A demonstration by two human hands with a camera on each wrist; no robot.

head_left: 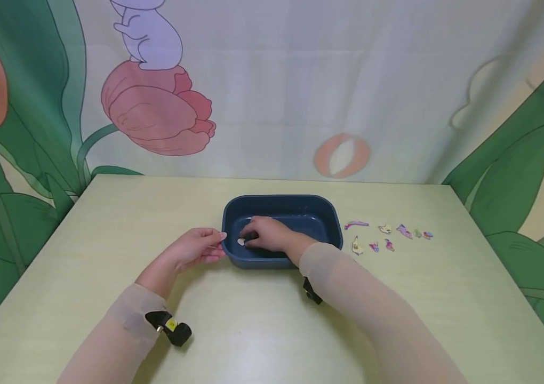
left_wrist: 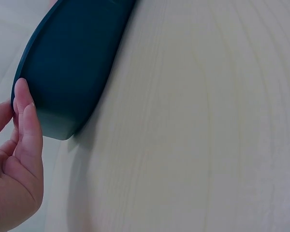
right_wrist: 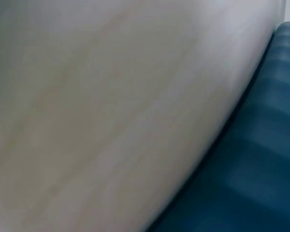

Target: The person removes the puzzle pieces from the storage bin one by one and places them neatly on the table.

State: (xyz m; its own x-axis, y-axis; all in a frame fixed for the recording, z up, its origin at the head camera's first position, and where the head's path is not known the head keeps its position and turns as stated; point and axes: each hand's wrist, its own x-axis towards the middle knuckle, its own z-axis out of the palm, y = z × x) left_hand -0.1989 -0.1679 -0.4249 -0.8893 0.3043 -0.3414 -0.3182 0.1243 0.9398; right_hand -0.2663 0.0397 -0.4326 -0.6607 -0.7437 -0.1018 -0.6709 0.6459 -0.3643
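My left hand [head_left: 200,248] pinches the left end of a dark blue rectangular basin [head_left: 281,263], thumb on the rim and fingers along the outer wall. The left wrist view shows the same hand [left_wrist: 19,169] at the basin's end [left_wrist: 67,63]. Inside the basin is my right hand [head_left: 269,233], its fingers bent down near the floor at the left side. A small pale piece [head_left: 241,242] shows at its thumb and fingertips; whether they pinch it cannot be made out. Only the basin's outer wall [right_wrist: 261,159] and the table appear in the right wrist view.
Right of the basin, several small colourful flat pieces lie on the pale wooden table [head_left: 253,330], among them a long purple one [head_left: 356,224] and a pale yellow one [head_left: 357,246]. A printed curtain [head_left: 262,106] hangs behind the table's far edge.
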